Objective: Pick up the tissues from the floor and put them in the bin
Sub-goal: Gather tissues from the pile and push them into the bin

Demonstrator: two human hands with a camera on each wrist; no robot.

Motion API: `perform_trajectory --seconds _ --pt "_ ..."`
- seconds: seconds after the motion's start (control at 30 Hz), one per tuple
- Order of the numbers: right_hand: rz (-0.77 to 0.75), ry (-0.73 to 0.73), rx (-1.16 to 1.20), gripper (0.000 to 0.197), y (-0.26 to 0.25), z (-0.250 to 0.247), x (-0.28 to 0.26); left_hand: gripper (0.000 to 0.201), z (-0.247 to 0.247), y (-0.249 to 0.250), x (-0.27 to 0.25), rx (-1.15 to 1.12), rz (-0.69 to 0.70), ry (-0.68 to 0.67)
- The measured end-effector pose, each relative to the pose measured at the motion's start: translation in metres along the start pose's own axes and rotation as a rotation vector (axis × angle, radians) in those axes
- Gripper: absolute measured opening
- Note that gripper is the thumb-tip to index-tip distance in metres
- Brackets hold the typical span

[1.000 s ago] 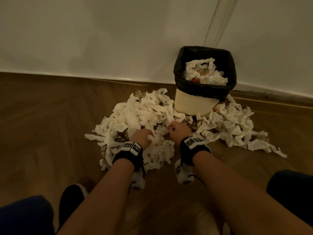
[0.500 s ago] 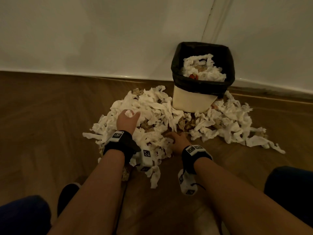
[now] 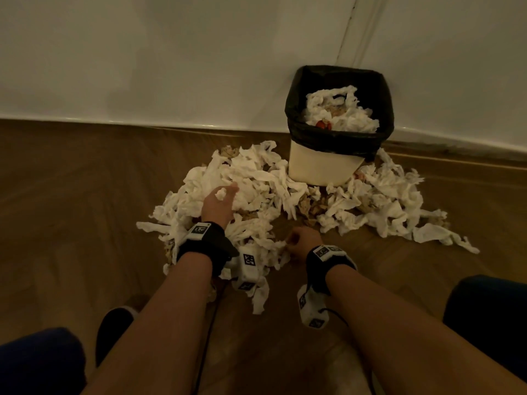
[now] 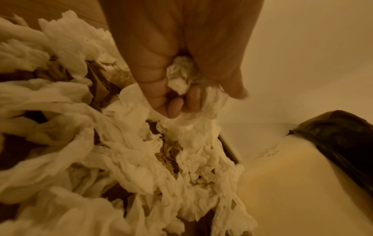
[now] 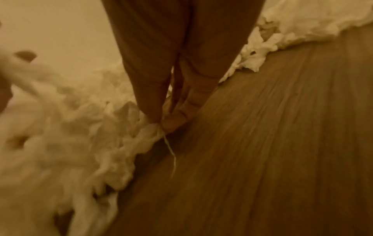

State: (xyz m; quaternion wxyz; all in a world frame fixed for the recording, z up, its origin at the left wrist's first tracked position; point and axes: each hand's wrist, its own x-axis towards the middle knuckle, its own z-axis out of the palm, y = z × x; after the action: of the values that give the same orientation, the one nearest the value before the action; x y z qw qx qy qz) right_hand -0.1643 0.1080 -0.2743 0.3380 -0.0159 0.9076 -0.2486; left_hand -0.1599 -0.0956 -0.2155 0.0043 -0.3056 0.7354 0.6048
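Note:
A big heap of crumpled white tissues (image 3: 256, 192) lies on the wooden floor in front of the bin (image 3: 322, 163), a cream tub lined with a black bag and part full of tissues. My left hand (image 3: 219, 201) is raised over the heap and grips a bunch of tissues (image 4: 181, 76), with a long tangle hanging from it (image 4: 193, 143). My right hand (image 3: 299, 243) is low at the heap's near edge and pinches a tissue (image 5: 149, 132) between thumb and fingertips (image 5: 173, 123).
The bin stands against a white wall (image 3: 171, 67) near a corner. A second spread of tissues (image 3: 379, 203) lies to the bin's right. Brown scraps show among the tissues. My shoe (image 3: 114, 326) and knees are at the bottom of the head view.
My left hand has lifted away from me and upward with a bunch of tissues trailing below it. My right hand has pulled back toward me to the heap's near edge.

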Motion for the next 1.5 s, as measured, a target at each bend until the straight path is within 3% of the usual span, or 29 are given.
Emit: perform_trajectory --seconds 0.1,0.23,0.33,0.43,0.5,0.67,0.77,0.87,0.93,1.07,1.13,1.23,1.27,1.37,1.43,1.5 --pt "0.110 0.029 0.386 0.011 0.005 -0.004 -0.001 0.025 0.001 0.000 0.000 0.127 0.044 -0.093" --pt "0.245 0.007 0.994 0.009 0.000 -0.010 -0.004 0.035 0.002 -0.002 0.002 0.055 0.014 -0.141" --pt "0.337 -0.063 1.472 0.028 -0.001 -0.018 -0.011 0.037 0.005 -0.001 0.002 -0.125 -0.068 -0.195" --pt "0.252 -0.131 1.810 0.049 -0.006 -0.028 -0.019 0.034 0.006 0.000 0.004 -0.306 -0.144 -0.189" --pt "0.257 -0.076 1.798 0.045 -0.008 -0.034 -0.021 0.032 0.006 -0.002 0.007 -0.294 -0.158 -0.143" --pt "0.210 -0.196 1.701 0.049 -0.012 -0.038 -0.017 0.036 0.003 0.000 0.004 -0.124 -0.075 -0.011" --pt "0.259 -0.155 1.622 0.051 -0.017 -0.036 -0.017 0.053 -0.001 0.008 0.001 -0.320 -0.163 -0.027" --pt "0.301 -0.096 1.590 0.030 -0.013 -0.031 -0.016 0.036 -0.003 0.025 -0.004 -0.667 -0.247 -0.176" --pt "0.330 -0.095 1.579 0.023 -0.009 -0.028 -0.016 0.037 -0.006 0.041 -0.006 -0.836 -0.266 -0.292" --pt "0.380 -0.137 1.372 0.048 -0.001 -0.026 -0.018 0.016 -0.005 0.067 -0.007 -1.092 -0.345 -0.267" --pt "0.337 -0.188 1.415 0.043 -0.001 -0.028 -0.019 0.035 -0.004 0.068 -0.005 -1.088 -0.356 -0.245" --pt "0.296 -0.209 1.298 0.046 -0.004 -0.032 -0.022 0.024 -0.005 0.059 -0.003 -0.754 -0.331 -0.169" --pt "0.307 -0.197 1.293 0.051 -0.005 -0.032 -0.022 0.025 -0.006 0.056 -0.005 -0.703 -0.338 -0.205" --pt "0.323 -0.172 1.275 0.054 -0.010 -0.036 -0.020 0.044 -0.006 0.053 -0.006 -0.928 -0.343 -0.291" --pt "0.275 -0.157 1.035 0.040 -0.014 -0.037 -0.021 0.053 -0.004 0.055 -0.006 -0.955 -0.336 -0.218" --pt "0.179 -0.173 0.862 0.030 -0.018 -0.038 -0.023 0.060 -0.003 0.062 -0.006 -1.022 -0.315 -0.233"
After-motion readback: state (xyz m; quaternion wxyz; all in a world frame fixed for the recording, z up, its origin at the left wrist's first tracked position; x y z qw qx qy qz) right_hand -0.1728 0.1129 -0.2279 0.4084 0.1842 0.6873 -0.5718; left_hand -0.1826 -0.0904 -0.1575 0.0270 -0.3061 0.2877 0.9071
